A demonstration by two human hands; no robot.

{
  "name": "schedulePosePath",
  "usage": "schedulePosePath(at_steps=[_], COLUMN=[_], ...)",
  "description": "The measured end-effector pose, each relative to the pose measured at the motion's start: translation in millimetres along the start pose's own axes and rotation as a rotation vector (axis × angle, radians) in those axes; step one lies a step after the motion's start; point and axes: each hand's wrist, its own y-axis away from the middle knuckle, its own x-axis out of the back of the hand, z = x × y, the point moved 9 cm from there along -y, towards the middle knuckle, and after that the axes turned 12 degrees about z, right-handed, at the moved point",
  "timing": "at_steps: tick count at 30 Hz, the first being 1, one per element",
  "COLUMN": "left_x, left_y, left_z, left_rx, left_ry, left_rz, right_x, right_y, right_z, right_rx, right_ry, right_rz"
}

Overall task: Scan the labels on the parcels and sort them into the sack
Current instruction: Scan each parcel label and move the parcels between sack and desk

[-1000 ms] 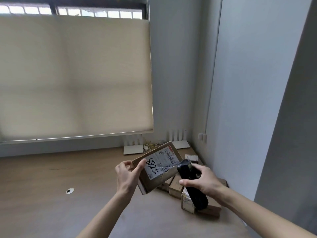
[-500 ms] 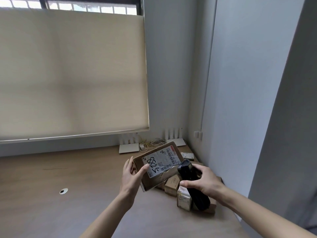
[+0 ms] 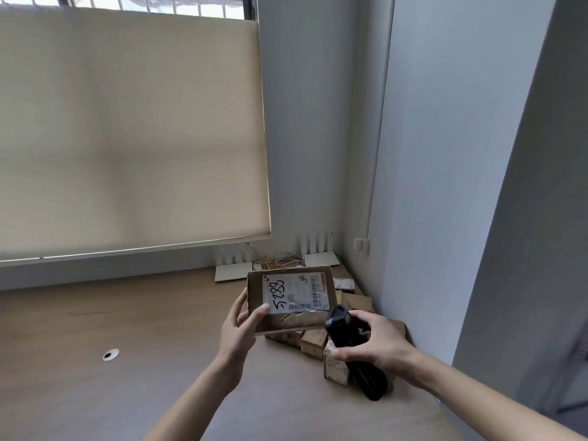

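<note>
My left hand (image 3: 240, 326) grips the left end of a flat brown cardboard parcel (image 3: 291, 323), held up above the table with its face toward me. A white label (image 3: 296, 292) with a barcode and handwritten digits covers its upper part. My right hand (image 3: 374, 343) holds a black handheld scanner (image 3: 353, 348), whose head sits just below the parcel's right corner. Beneath and behind lies a pile of several small cardboard parcels (image 3: 315, 343) in the table's right corner. No sack is in view.
The brown wooden table (image 3: 127, 361) has a round cable hole (image 3: 110, 354) at the left. Two white routers (image 3: 234, 268) and tangled cables (image 3: 283, 261) stand by the wall. A drawn blind covers the window; a grey wall closes the right side.
My left hand has turned the parcel from tilted to nearly level, its label facing me more squarely. The scanner has stayed by the parcel's right corner. The view has shifted slightly.
</note>
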Motion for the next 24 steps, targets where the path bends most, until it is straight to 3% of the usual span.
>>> schedulePosePath(at_steps=[6, 11, 16, 24], left_x=[6, 22, 34, 54], left_y=[-4, -10, -18, -19], left_z=[0, 18, 27, 32], left_rx=[-0.028, -0.171, -0.242, -0.253], left_ry=[-0.031, -0.239, -0.365, -0.4], left_rz=[0.029, 0.074, 0.11, 0.161], right_x=[0, 14, 12, 4], right_y=[1, -5, -8, -11], right_z=[-5, -27, -35, -37], right_rx=[0.006, 0.081, 0.095, 0.127], right_ry=[0.12, 0.521, 0.861, 1.055], right_rz=[-0.02, 0.063, 0.031, 0.026])
